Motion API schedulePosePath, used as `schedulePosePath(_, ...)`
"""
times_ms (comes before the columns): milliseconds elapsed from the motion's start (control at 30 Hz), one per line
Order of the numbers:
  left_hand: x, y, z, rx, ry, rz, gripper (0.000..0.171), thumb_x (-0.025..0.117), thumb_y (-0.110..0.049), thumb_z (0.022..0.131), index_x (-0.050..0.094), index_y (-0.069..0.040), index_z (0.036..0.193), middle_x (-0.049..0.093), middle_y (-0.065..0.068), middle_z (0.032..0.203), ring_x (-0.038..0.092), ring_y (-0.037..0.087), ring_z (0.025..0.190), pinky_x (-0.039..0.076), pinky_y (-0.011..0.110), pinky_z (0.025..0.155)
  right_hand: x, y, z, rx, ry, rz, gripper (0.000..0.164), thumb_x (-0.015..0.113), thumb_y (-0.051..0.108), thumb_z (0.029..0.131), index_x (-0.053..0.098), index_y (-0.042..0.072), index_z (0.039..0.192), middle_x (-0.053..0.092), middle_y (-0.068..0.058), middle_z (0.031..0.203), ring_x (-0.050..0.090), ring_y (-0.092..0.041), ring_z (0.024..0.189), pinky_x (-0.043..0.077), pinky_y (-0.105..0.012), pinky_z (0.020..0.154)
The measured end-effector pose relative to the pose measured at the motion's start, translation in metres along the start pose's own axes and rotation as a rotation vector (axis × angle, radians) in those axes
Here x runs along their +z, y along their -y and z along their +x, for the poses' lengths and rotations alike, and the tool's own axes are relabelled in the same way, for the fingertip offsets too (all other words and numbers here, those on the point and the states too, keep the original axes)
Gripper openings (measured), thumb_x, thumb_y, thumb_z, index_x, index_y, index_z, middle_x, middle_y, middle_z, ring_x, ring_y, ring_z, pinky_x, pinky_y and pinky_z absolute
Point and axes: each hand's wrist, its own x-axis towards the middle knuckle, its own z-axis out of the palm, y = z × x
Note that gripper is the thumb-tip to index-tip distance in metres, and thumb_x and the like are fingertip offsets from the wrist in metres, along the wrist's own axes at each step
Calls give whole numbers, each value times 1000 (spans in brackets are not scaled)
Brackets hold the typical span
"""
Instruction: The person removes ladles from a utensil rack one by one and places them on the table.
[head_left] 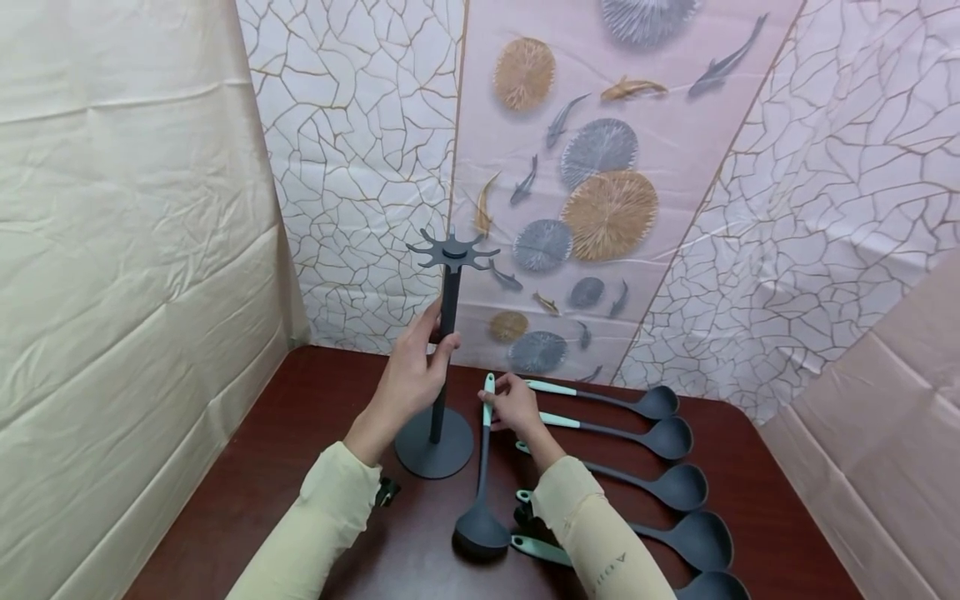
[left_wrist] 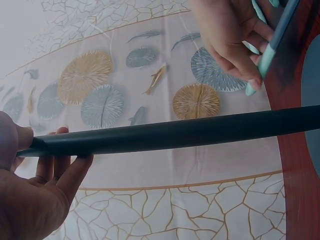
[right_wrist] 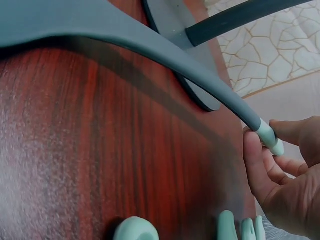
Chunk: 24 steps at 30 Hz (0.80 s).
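My left hand [head_left: 412,367] grips the upper pole of a dark grey utensil stand [head_left: 437,417], thumb on one side and fingers on the other. The stand is upright on a round base, with a ring of hooks at its top. To its right, my right hand [head_left: 517,406] pinches the mint-green handle end of a dark grey ladle [head_left: 483,467]. That handle points away from me, and the bowl lies toward me. In the right wrist view, the ladle's handle [right_wrist: 220,95] is raised above the table, with its shadow below.
Several more ladles [head_left: 678,485] lie in a row on the right of the dark red-brown table [head_left: 300,467], bowls to the right and mint-green handles to the left. One green handle [head_left: 538,550] is close beside the held ladle's bowl. Patterned cloth [head_left: 360,167] hangs behind the table.
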Motion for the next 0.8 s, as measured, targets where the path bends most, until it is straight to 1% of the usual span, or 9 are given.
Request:
schedulePosePath(133, 0, 0, -1, -5, 3, -4, 56, 60, -20, 110, 42, -19, 163, 65, 5, 106, 70, 24, 105, 57, 43, 77, 6, -5, 3, 41, -12, -52, 29, 79, 19, 98, 61, 4, 116, 64, -13, 85, 68, -21, 59, 62, -41, 55)
schedulePosePath(200, 0, 1, -2, -5, 4, -3, 56, 60, -20, 110, 42, -19, 163, 65, 5, 106, 70, 24, 105, 57, 43, 77, 8, -5, 4, 48, -15, -76, 28, 79, 19, 98, 62, 4, 115, 65, -13, 84, 68, -21, 58, 61, -40, 54)
schedulePosePath(367, -1, 1, -2, -4, 1, -1, 55, 59, -21, 111, 42, -19, 163, 66, 5, 106, 70, 23, 105, 57, 42, 76, 8, -6, 2, 39, -12, -144, 29, 79, 20, 98, 62, 3, 114, 67, -14, 81, 68, -23, 59, 60, -39, 53)
schedulePosePath(533, 0, 1, -2, -2, 6, 2, 55, 58, -20, 111, 41, -18, 163, 66, 5, 107, 70, 24, 104, 56, 42, 75, 7, -10, 3, 41, -6, -191, 28, 79, 23, 99, 62, 4, 111, 66, -14, 79, 67, -24, 61, 57, -37, 53)
schedulePosePath(800, 0, 0, -2, 10, -2, 14, 55, 59, -19, 110, 42, -16, 162, 65, 5, 107, 70, 25, 104, 55, 45, 79, 6, -17, 5, 5, 6, -253, 28, 80, 24, 98, 62, 4, 108, 67, -13, 72, 63, -22, 54, 54, -36, 49)
